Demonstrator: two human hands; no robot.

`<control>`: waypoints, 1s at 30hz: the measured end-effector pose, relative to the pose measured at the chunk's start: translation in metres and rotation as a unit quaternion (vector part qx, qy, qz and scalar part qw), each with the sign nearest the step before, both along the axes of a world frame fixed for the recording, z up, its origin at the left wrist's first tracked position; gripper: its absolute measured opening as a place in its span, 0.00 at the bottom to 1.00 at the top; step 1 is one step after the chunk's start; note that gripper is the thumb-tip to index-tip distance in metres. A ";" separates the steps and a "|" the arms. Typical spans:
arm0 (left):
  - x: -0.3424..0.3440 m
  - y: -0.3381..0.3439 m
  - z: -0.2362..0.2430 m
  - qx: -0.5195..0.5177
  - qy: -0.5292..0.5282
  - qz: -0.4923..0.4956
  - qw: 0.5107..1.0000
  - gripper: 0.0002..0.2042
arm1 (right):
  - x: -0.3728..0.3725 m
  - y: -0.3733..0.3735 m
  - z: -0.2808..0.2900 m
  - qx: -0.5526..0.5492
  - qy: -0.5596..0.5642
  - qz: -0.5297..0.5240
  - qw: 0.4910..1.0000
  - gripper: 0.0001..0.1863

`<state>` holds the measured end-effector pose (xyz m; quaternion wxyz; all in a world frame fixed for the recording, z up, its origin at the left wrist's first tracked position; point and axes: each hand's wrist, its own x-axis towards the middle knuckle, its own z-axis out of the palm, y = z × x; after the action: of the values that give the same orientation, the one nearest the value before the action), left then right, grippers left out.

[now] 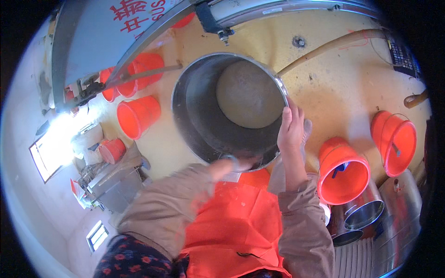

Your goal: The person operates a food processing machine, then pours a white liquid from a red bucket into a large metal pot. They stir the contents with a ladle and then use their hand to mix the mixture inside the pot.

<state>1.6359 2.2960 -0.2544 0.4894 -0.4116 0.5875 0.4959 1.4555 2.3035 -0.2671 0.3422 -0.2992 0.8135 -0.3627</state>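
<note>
Right in front of me is a large, deep metal pot (199, 106), its mouth facing up toward me. A dull beige-brown round surface (250, 95) shows inside it; I cannot tell if this is liquid or the bare bottom. My right hand (291, 129) grips the pot's right rim, thumb on the inner side and fingers around the outside. My left hand (236, 164) is at the near rim, smeared by motion, so its fingers do not show clearly. Something pale and bluish crosses it near the wrist.
Several red buckets stand around, including one (139, 116) at left and two, one (344, 171) holding something blue, at right. A metal machine (116, 41) overhangs the upper left. A wooden pole (333, 48) reaches the pot's far right side. Shiny metal pots (365, 214) sit lower right.
</note>
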 end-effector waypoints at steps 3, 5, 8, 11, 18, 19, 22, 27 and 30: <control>-0.089 0.001 -0.026 0.102 0.281 0.547 0.782 0.23 | -0.001 0.000 -0.001 -0.044 -0.046 0.010 0.998 0.24; -0.131 -0.047 -0.040 0.167 0.273 0.749 0.580 0.19 | -0.003 -0.002 -0.003 -0.065 -0.063 0.019 0.996 0.24; -0.124 -0.147 -0.040 0.152 0.344 0.867 0.328 0.22 | -0.002 -0.002 -0.005 -0.068 -0.073 0.030 0.995 0.24; -0.048 -0.209 -0.012 0.073 0.392 0.896 0.196 0.18 | 0.000 -0.002 -0.007 -0.061 -0.089 0.019 0.994 0.27; -0.120 -0.176 -0.031 -0.033 0.403 0.893 0.196 0.28 | 0.001 0.001 -0.015 -0.055 -0.059 0.027 0.996 0.26; -0.137 -0.154 -0.037 -0.011 0.335 0.907 0.254 0.27 | 0.001 0.003 -0.017 -0.045 -0.082 0.019 0.995 0.26; -0.150 -0.070 -0.045 0.085 0.199 0.826 0.520 0.27 | 0.003 0.007 -0.021 -0.038 -0.107 0.006 0.994 0.26; -0.015 0.023 -0.072 0.064 0.223 0.305 0.924 0.27 | 0.006 0.003 -0.019 -0.028 -0.104 -0.003 0.994 0.27; 0.065 -0.021 -0.128 -0.029 0.080 -0.079 0.993 0.25 | 0.006 0.000 -0.014 -0.018 -0.112 -0.003 0.994 0.28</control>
<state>1.7013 2.2747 -0.3824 0.4668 -0.3370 0.6694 0.4695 1.4615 2.3035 -0.2813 0.4241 -0.2606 0.7643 -0.4098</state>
